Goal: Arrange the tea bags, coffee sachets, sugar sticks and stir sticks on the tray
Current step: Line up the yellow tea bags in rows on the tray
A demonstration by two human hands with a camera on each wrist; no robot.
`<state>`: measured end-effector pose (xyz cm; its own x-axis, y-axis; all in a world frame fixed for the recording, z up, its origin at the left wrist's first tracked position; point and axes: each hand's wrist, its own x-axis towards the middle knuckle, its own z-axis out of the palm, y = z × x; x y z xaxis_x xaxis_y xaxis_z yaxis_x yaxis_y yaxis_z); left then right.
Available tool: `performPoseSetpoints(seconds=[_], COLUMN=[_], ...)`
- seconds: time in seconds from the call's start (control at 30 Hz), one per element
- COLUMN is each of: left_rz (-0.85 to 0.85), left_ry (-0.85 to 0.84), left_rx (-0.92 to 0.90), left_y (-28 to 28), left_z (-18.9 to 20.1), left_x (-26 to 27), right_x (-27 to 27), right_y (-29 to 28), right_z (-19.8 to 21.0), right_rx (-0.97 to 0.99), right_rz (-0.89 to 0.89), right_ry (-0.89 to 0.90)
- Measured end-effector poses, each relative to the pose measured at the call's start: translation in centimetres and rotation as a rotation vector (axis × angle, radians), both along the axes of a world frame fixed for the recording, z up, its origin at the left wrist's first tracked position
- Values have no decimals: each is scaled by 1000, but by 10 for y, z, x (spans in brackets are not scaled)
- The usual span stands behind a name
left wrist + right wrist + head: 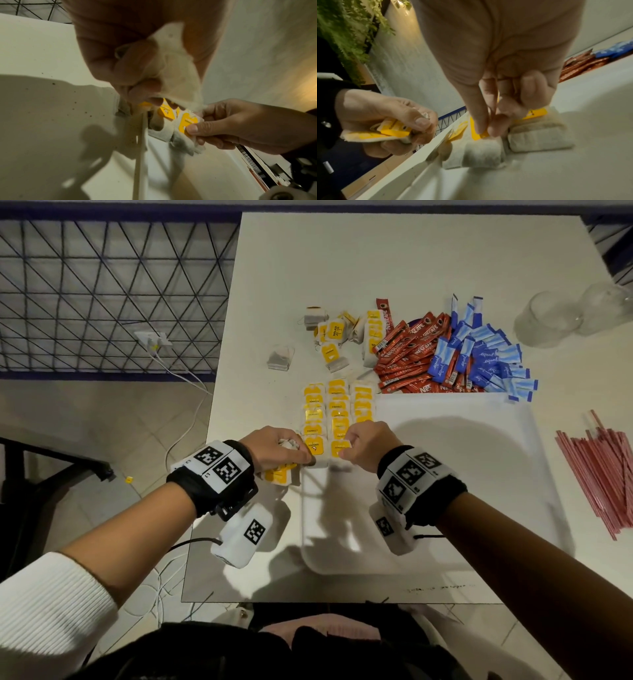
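Observation:
A white tray (462, 481) lies on the table, with three rows of yellow-tagged tea bags (337, 409) along its left side. My right hand (364, 445) pinches the yellow tag of the tea bag (482, 152) at the near end of the middle row. My left hand (275, 448) grips a bunch of tea bags (385, 133) just over the tray's left rim (412, 161). Behind the tray lie loose tea bags (334, 337), red coffee sachets (407, 354) and blue sugar sticks (486, 356). Red stir sticks (603, 474) lie to the right.
Two clear cups (548, 320) stand at the table's far right. A wire mesh fence (102, 285) and a charger with its cable (154, 340) are off the table's left edge. A lone tea bag (281, 357) lies near that edge.

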<state>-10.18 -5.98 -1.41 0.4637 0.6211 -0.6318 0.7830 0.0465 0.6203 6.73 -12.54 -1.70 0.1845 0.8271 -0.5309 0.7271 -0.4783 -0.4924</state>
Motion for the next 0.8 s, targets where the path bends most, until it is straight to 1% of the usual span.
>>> performPoseSetpoints(seconds=[0.2, 0.3, 0.43, 0.57, 0.63, 0.7, 0.8], left_rz=[-20, -7, 22, 54, 84, 113, 108], left_ry=[44, 48, 50, 55, 43, 28, -4], left_rx=[51, 38, 22, -10, -40, -54, -51], left_y=[1, 2, 4, 4, 4, 4, 3], left_z=[-1, -1, 0, 1, 1, 2, 5], left_x=[4, 3, 0, -3, -3, -3, -1], right_x=[-5, -7, -11, -14, -13, -13, -11], right_y=[-4, -10, -16, -22, -24, -22, -19], right_z=[-1, -3, -8, -16, -17, -18, -18], right_rx=[60, 118, 185, 153, 138, 116, 78], right_rz=[-24, -32, 37, 202, 267, 285, 230], right_ry=[-79, -60, -15, -36, -87, -122, -56])
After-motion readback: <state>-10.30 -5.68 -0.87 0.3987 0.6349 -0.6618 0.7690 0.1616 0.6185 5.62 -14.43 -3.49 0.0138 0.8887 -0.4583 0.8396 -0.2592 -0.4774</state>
